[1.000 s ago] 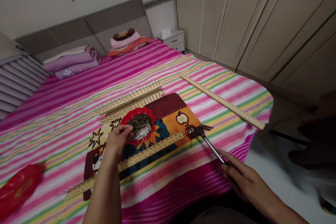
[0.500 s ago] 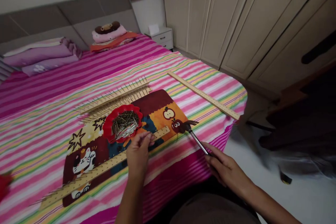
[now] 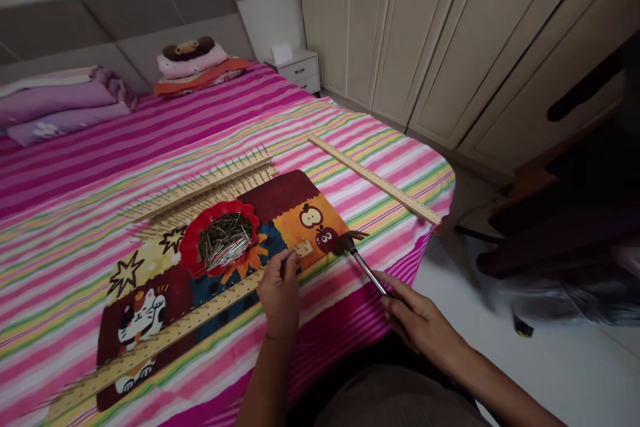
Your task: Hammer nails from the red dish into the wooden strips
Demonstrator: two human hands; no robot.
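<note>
My left hand [image 3: 278, 285] is pinched closed at the right end of a long wooden strip [image 3: 165, 337] drilled with holes, which lies across a colourful cartoon mat [image 3: 290, 203] on the bed. What the fingertips hold is too small to make out. Just behind the strip sits a red dish [image 3: 193, 247] full of thin metal nails [image 3: 223, 238]. My right hand [image 3: 417, 317] grips the handle of a small claw hammer [image 3: 355, 250], whose dark head rests on the mat's right edge.
Behind the dish lie wooden strips [image 3: 200, 188] with nails standing in rows. Another bare strip [image 3: 375, 179] lies to the right on the striped bedsheet [image 3: 75, 213]. Folded bedding [image 3: 65, 103] sits at the headboard. Wardrobes [image 3: 425, 33] stand to the right, beyond the bed's edge.
My left hand left the dish of nails and came down to the right end of the drilled strip, fingers pinched. The view swung right; the hammer stayed in my right hand.
</note>
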